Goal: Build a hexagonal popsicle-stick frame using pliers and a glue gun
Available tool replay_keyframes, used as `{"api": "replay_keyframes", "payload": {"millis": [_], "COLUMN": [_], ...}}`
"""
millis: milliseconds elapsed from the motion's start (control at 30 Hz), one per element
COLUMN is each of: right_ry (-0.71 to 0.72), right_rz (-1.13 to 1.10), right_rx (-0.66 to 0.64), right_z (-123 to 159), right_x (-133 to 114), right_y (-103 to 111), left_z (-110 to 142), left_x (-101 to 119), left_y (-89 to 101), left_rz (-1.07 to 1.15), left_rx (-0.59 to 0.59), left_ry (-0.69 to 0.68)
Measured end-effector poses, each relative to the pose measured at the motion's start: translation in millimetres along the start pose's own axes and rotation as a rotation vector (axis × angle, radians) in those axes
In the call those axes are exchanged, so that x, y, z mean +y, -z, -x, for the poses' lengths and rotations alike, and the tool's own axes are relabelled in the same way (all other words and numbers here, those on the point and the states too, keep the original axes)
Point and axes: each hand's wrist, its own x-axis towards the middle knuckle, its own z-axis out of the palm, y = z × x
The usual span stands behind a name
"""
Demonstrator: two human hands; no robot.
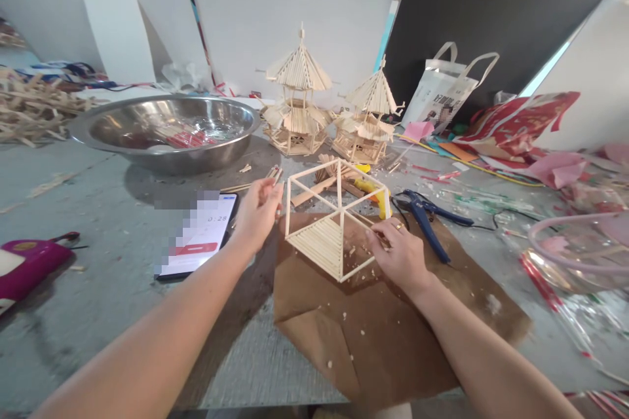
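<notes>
A hexagonal frame of thin wooden sticks (314,245) is tilted up over a brown paper sheet (314,327). Pale sticks laid side by side fill its lower left section; the other sections are open. My right hand (399,250), wearing a ring, is closed on the frame's right edge. At the frame's left corner is my left hand (259,213), its fingers pinched together; what lies between them is too small to make out. Behind the frame lie brown wooden pieces (327,180) and a yellow-handled tool (381,200). Blue-handled pliers (427,216) rest right of it.
Left of the frame lies a phone (199,236), and further left a magenta tool (34,268). A steel basin (167,160) holds clear and red packets. Two stick pagodas (298,78) stand at the back. A bag (437,91), red packaging (525,124) and plastic scraps crowd the right.
</notes>
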Motion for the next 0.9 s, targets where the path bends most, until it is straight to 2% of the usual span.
{"api": "replay_keyframes", "payload": {"millis": [67, 133, 233, 367, 467, 567, 633, 700, 733, 800, 900], "right_ry": [-0.043, -0.087, -0.136, -0.130, -0.069, -0.065, -0.174, -0.371, -0.481, -0.660, -0.729], "right_rz": [-0.019, -0.029, -0.041, -0.091, -0.189, -0.379, -0.602, -0.869, -0.992, -1.176, -1.324], "right_rx": [0.032, 0.048, 0.053, 0.055, 0.045, 0.136, 0.221, 0.255, 0.233, 0.108, -0.168], "right_z": [-0.5, -0.9, -1.1, -0.8, -0.1, 0.8, 0.7, -0.8, -2.0, -4.5, -6.0], "right_x": [-0.2, 0.6, 4.3, 9.7, 10.8, 8.5, 6.6, 6.0, 6.2, 6.7, 4.0], "right_y": [0.0, -0.8, -3.1, -5.6, -6.2, -6.9, -7.7, -8.5, -8.9, -9.4, -9.9], "left_z": [1.5, 4.7, 9.2, 12.0, 12.1, 10.9, 9.3, 7.4, 6.5, 5.3, 6.2], "left_x": [5.7, 11.6, 15.0, 10.7, 11.2, 16.1, 18.9, 19.9, 19.8, 19.3, 20.2], "left_y": [-1.5, -2.9, -4.6, -6.0, -6.5, -6.2, -5.3, -4.3, -3.7, -2.9, -2.4], "left_rz": [0.281, 0.454, 0.574, 0.431, 0.389, 0.493, 0.550, 0.597, 0.623, 0.667, 0.657], "left_rx": [-0.187, -0.311, -0.404, -0.536, -0.509, -0.399, -0.350, -0.320, -0.309, -0.289, -0.316], "left_ry": [0.255, 0.388, 0.443, 0.451, 0.467, 0.496, 0.513, 0.526, 0.528, 0.524, 0.510]}}
